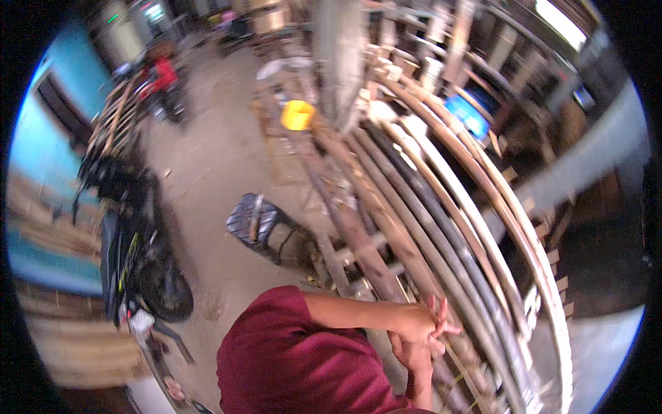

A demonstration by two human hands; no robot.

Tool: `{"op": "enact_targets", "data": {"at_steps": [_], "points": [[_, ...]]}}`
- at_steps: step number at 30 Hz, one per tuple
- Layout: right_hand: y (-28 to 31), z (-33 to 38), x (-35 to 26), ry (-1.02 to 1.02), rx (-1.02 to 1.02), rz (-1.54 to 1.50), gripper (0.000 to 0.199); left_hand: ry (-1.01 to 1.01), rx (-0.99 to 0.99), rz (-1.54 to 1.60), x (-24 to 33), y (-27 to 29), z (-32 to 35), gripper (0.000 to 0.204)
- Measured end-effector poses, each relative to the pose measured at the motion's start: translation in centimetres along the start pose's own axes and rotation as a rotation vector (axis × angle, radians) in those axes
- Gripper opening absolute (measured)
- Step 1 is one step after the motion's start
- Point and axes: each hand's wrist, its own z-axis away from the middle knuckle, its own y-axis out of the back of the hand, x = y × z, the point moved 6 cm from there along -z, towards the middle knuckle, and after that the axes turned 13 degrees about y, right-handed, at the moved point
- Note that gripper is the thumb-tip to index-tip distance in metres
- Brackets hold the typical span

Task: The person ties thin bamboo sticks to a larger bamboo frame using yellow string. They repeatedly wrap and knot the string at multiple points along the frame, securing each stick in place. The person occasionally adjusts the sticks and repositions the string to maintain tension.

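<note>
A cluttered workshop with a dusty concrete floor (214, 165) is being shown, with a motorbike (134, 255) parked along the left side and a small stool (254, 222) standing near the middle. A stack of long wooden planks (427, 228) is being carried by a rough rack, the boards running from the far end, beside a yellow tub (298, 114), down to the near edge. At that near edge both hands are being laid on the planks: the left hand (414, 321) is being rested over the right hand (412, 355), fingers (441, 319) interlaced and partly spread, touching the wood beneath. Whether a board is being gripped cannot be told.
</note>
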Motion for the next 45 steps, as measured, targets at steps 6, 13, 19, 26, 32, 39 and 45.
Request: {"op": "enact_targets", "data": {"at_steps": [6, 13, 19, 26, 32, 39, 45], "points": [[2.0, 19.9, 0.3, -0.395, 0.366, -0.232, 0.084, -0.056, -0.320, 0.166, 11.2, -12.8, 1.3, 0.046], [4.7, 36.9, -7.5, -0.508, 0.772, -0.083, 0.106, -0.288, -0.517, 0.121, 22.5, -28.5, 5.2, 0.057], [2.9, 49.8, -10.1, -0.665, 1.141, 0.120, 0.122, -0.283, -0.830, 0.037, 28.1, -42.1, 7.8, 0.087], [0.7, 60.8, -10.4, -0.999, 1.384, 0.121, 0.093, -0.303, -1.028, -0.214, 32.4, -54.8, 8.5, 0.084], [-1.8, 73.4, -8.8, -1.462, 1.222, 0.120, 0.073, -0.690, -1.025, -0.546, 35.8, -68.8, 6.7, 0.064], [-18.2, 93.3, -7.9, -1.972, 1.506, -0.283, 0.063, -0.795, -1.181, -0.994, 32.4, -87.9, 2.0, 0.055], [-46.4, 105.9, -8.1, -2.312, 2.207, -0.702, 0.046, -0.799, -1.311, -1.141, 20.2, -97.6, -1.0, 0.043]]}}
